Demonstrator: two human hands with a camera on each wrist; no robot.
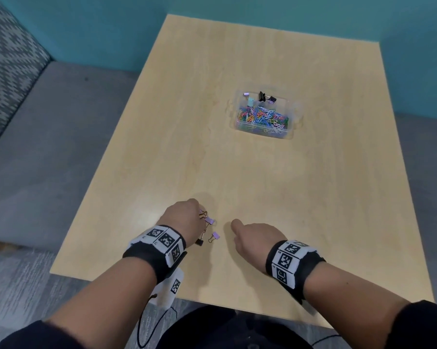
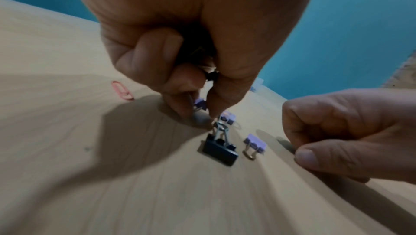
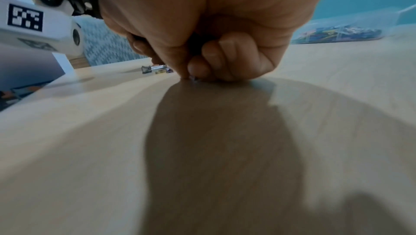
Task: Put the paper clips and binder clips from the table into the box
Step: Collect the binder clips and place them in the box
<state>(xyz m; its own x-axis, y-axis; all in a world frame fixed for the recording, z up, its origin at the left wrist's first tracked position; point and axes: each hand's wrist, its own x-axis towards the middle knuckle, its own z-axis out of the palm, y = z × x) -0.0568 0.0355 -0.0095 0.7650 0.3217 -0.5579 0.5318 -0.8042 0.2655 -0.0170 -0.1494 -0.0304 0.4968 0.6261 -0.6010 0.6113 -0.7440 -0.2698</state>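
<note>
My left hand [image 1: 187, 217] is at the near edge of the table, its fingers curled. In the left wrist view this hand [image 2: 204, 114] pinches the wire handle of a black binder clip [image 2: 218, 149], also seen in the head view [image 1: 199, 242]. Something dark and partly hidden sits in its palm. Purple binder clips [image 1: 215, 235] [image 2: 255, 143] lie loose beside it, and a pink paper clip [image 2: 121, 90] lies farther off. My right hand [image 1: 252, 235] [image 3: 195, 71] has curled fingers with the tips on the wood. A tiny purple bit shows there, too small to identify. The clear box [image 1: 262, 112] stands mid-table.
The box [image 3: 337, 32] holds several coloured paper clips and a few binder clips. The light wooden table [image 1: 313, 197] has a teal wall behind it and a grey bench [image 1: 48, 122] to the left. A cable hangs below my left wrist.
</note>
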